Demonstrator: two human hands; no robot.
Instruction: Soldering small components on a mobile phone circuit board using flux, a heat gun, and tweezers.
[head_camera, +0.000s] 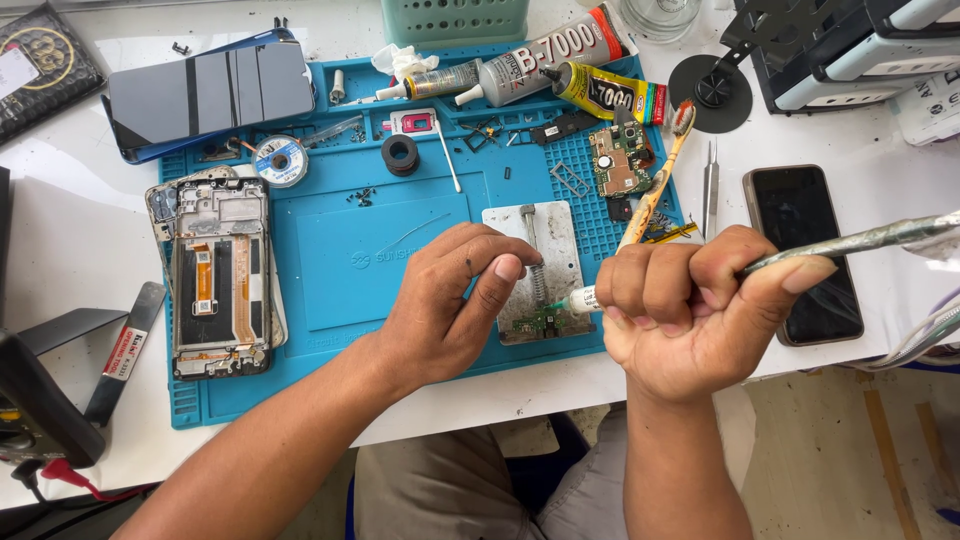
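My right hand (690, 310) is clenched in a fist around a crumpled silver tube (880, 238). The tube's white nozzle (582, 298) points left at a small green circuit board (540, 322) clamped at the near end of a metal board holder (560, 225). My left hand (450, 300) rests on the holder's left side, thumb and forefinger curled against its spring rod. The holder sits on a blue work mat (400, 270).
An opened phone frame (220, 275) lies on the mat's left edge, with a detached dark screen (210, 95) behind it. Glue tubes (550, 60), a toothbrush (655, 190), a larger circuit board (620, 160) and tweezers (710, 185) lie beyond the holder. A black phone (800, 240) lies to the right, a meter (30, 400) at near left.
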